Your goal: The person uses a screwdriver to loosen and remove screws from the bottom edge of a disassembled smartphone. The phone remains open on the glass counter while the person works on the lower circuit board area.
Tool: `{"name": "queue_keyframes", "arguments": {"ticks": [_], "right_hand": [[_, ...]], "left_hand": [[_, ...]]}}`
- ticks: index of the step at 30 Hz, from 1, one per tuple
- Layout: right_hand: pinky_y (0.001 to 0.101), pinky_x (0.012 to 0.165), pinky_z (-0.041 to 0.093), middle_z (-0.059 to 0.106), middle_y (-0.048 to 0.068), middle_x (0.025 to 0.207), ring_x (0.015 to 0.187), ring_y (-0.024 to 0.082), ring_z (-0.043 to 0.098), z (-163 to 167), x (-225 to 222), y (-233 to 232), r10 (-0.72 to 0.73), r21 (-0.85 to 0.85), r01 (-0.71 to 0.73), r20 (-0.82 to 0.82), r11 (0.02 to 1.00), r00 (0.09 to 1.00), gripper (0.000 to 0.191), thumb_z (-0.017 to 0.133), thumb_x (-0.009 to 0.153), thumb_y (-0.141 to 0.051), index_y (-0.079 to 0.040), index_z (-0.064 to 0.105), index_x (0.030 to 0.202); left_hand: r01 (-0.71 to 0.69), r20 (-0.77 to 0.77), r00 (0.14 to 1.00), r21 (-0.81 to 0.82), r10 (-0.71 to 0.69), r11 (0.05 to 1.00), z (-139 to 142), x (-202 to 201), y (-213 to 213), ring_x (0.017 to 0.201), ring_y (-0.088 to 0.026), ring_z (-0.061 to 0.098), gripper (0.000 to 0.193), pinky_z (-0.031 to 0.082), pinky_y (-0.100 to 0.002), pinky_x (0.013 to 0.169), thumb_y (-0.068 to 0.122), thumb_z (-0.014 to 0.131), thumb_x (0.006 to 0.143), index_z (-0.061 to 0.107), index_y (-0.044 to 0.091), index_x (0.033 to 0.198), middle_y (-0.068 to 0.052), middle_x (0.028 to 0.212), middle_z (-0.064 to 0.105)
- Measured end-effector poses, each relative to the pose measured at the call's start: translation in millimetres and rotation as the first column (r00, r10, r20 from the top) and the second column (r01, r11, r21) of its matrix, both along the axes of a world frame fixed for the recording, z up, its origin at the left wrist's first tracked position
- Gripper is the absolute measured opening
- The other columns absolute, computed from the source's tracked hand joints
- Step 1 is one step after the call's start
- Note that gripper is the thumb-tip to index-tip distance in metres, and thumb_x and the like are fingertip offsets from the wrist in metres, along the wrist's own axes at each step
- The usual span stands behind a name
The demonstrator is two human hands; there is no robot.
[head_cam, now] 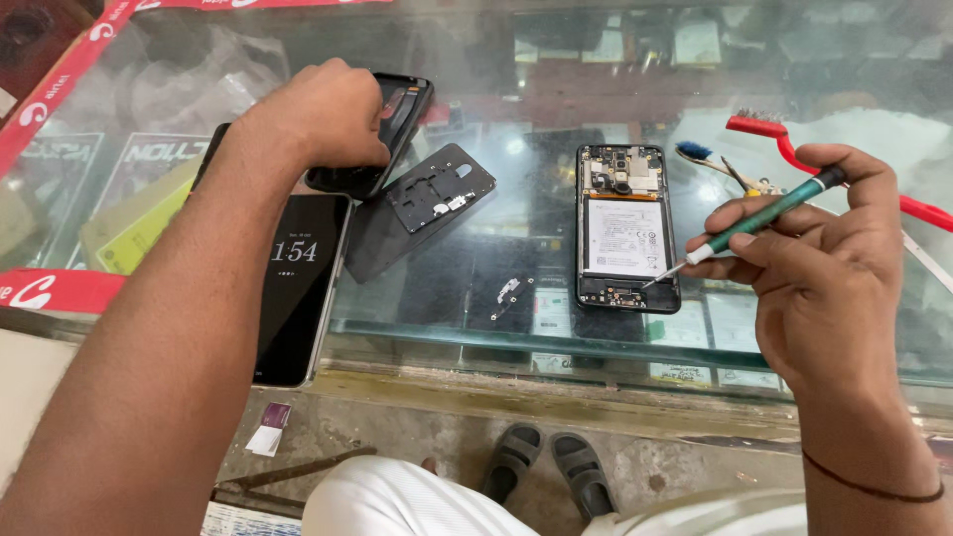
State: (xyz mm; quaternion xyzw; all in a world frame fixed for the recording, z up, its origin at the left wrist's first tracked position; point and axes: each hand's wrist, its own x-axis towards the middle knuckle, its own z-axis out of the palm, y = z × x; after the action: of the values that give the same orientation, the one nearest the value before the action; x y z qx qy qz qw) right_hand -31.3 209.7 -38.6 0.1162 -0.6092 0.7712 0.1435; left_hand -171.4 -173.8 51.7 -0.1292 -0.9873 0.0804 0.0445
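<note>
Holding a green precision screwdriver [769, 215] pinched in right hand [829, 268], tip at lower edge of opened phone [627, 227] lying flat on glass counter [516, 199]. Left hand [318, 114] closed over black back cover [382, 129]. Likely light, fragile; best gripped by frame edges. One opened phone, one lit phone [298, 288], one inner plate [437, 189].
</note>
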Motion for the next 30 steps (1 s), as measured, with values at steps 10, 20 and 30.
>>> {"name": "queue_keyframes", "arguments": {"ticks": [10, 20, 30], "right_hand": [[0.0488, 0.086, 0.067, 0.065, 0.027, 0.106, 0.098, 0.033, 0.072, -2.2, 2.8, 3.2, 0.020, -0.013, -0.020, -0.019, 1.000, 1.000, 0.057, 0.046, 0.098, 0.019, -0.002, 0.023, 0.146], [0.0465, 0.091, 0.068, 0.065, 0.028, 0.107, 0.104, 0.031, 0.072, 0.9, 6.2, 0.5, 0.040, 0.012, -0.039, -0.064, 0.999, 0.997, 0.060, 0.053, 0.095, 0.020, 0.000, 0.027, 0.146], [0.0438, 0.090, 0.068, 0.067, 0.027, 0.111, 0.099, 0.029, 0.074, 1.6, 6.4, 0.0, 0.031, 0.114, -0.021, -0.087, 0.993, 0.996, 0.063, 0.053, 0.094, 0.020, 0.000, 0.026, 0.147]], "left_hand": [[0.250, -0.273, 0.960, 0.732, -0.063, 0.634, 36.8, 111.2, 63.4, 0.061, -0.015, 0.067, 0.009, 0.053, -0.030, 0.057, 0.014, 0.070, 0.080, 0.067, 0.006, 0.078, -0.004, 0.070, 0.069], [0.541, -0.482, 0.839, 0.678, -0.255, 0.498, -72.4, 162.4, 163.3, 0.088, -0.027, 0.064, 0.006, 0.049, -0.041, 0.083, 0.006, 0.074, 0.082, 0.070, 0.003, 0.086, -0.008, 0.091, 0.067], [0.540, -0.467, 0.838, 0.637, -0.282, 0.550, -86.2, 159.1, 163.3, 0.089, -0.025, 0.063, 0.007, 0.048, -0.041, 0.087, 0.010, 0.074, 0.086, 0.070, 0.004, 0.087, -0.006, 0.091, 0.065]]}}
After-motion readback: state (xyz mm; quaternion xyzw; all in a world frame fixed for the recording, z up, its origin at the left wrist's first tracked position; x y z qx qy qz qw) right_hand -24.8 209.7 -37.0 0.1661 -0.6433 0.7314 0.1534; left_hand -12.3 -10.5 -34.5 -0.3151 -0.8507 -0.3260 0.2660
